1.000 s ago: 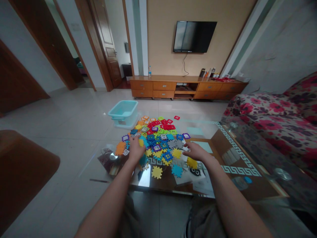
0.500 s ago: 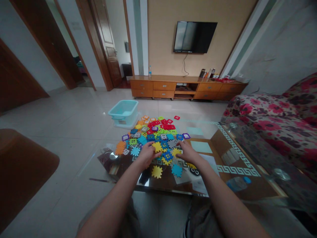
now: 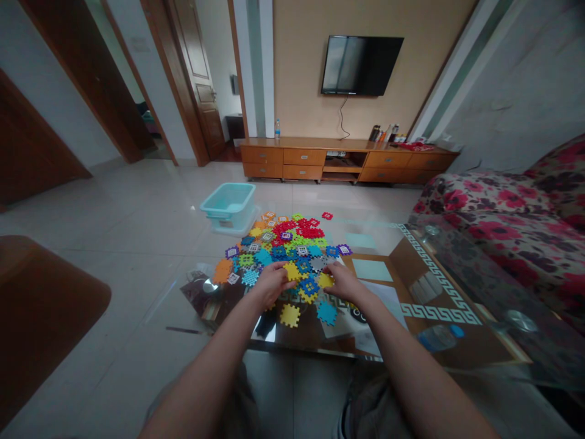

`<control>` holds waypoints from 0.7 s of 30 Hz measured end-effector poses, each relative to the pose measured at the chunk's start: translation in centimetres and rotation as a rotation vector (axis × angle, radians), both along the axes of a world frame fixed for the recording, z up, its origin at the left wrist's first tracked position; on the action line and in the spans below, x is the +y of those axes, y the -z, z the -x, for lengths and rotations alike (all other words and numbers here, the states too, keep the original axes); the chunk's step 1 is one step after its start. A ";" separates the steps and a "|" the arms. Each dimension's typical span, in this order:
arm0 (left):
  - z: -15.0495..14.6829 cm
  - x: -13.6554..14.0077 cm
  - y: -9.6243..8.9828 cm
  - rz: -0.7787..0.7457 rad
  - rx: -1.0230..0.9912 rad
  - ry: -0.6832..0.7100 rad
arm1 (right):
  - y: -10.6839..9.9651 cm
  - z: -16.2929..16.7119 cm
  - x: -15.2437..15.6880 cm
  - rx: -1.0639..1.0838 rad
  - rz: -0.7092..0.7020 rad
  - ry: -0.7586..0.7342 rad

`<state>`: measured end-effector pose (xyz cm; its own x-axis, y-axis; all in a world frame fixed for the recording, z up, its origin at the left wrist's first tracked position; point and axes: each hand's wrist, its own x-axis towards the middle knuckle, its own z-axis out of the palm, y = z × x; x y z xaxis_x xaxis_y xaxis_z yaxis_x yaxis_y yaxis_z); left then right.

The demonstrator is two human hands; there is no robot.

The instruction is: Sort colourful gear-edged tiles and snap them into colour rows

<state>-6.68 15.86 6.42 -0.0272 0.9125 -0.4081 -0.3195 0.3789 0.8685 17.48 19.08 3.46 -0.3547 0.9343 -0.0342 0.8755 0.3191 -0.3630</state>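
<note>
My left hand [image 3: 273, 281] pinches a yellow square interlocking tile [image 3: 291, 272] with toothed edges, held over the near side of the pile. To the right, my right hand [image 3: 340, 280] has its fingers closed on the edge of another yellow tile [image 3: 325, 280]. Between the hands lies a blue tile [image 3: 309, 286] with a windowed centre, on top of a yellow one. Closer to me, a separate yellow tile [image 3: 289, 315] and a light blue tile [image 3: 326, 313] rest on the glass table [image 3: 315, 347]. Grey tiles [image 3: 319, 263] sit just beyond my right fingertips.
A heap of red tiles [image 3: 311, 233] and other colours spreads over the far part of the table. Behind it to the left stands a light blue plastic tub [image 3: 228, 207]. A water bottle [image 3: 441, 338] shows at the right, and a flowered sofa [image 3: 493, 207] stands beyond.
My right hand's fingers have drawn in on the yellow tile. My left hand keeps its tile and has shifted very slightly right.
</note>
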 end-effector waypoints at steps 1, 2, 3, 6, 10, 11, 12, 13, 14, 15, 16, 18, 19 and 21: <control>0.0 0.0 -0.1 0.010 -0.011 0.005 | -0.2 -0.1 0.1 0.001 -0.006 0.004; 0.0 0.0 -0.2 0.027 -0.025 0.015 | -0.5 -0.1 0.1 0.014 -0.019 0.014; 0.0 0.0 -0.4 0.044 -0.039 0.025 | -0.9 0.0 0.0 0.045 -0.041 0.024; -0.1 -0.1 -1.1 0.061 -0.089 0.052 | -2.5 0.9 -0.6 0.240 -0.134 0.017; -0.2 -0.5 -2.0 0.070 -0.215 0.118 | -4.7 3.2 -2.2 0.423 -0.219 -0.117; -0.1 -0.6 -2.1 0.068 -0.241 0.148 | -5.1 3.7 -2.5 0.446 -0.229 -0.145; -0.1 -0.8 -2.2 0.058 -0.262 0.183 | -5.5 4.1 -2.7 0.466 -0.233 -0.164; 0.0 -0.9 -2.3 0.041 -0.281 0.221 | -5.7 4.4 -2.9 0.484 -0.231 -0.177; 0.0 -1.0 -2.4 0.019 -0.301 0.256 | -5.9 4.5 -3.0 0.500 -0.225 -0.183; 0.0 -1.1 -2.4 -0.005 -0.319 0.285 | -6.0 4.6 -3.0 0.515 -0.214 -0.185; 0.1 -1.2 -2.3 -0.028 -0.334 0.306 | -6.0 4.6 -3.1 0.529 -0.202 -0.183; 0.1 -1.2 -2.2 -0.059 -0.352 0.326 | -6.0 4.5 -3.1 0.560 -0.176 -0.178; 0.1 -1.2 -2.2 -0.060 -0.354 0.330 | -5.9 4.4 -3.1 0.576 -0.164 -0.176; 0.1 -1.1 -2.0 -0.037 -0.349 0.325 | -5.8 4.3 -3.1 0.606 -0.145 -0.169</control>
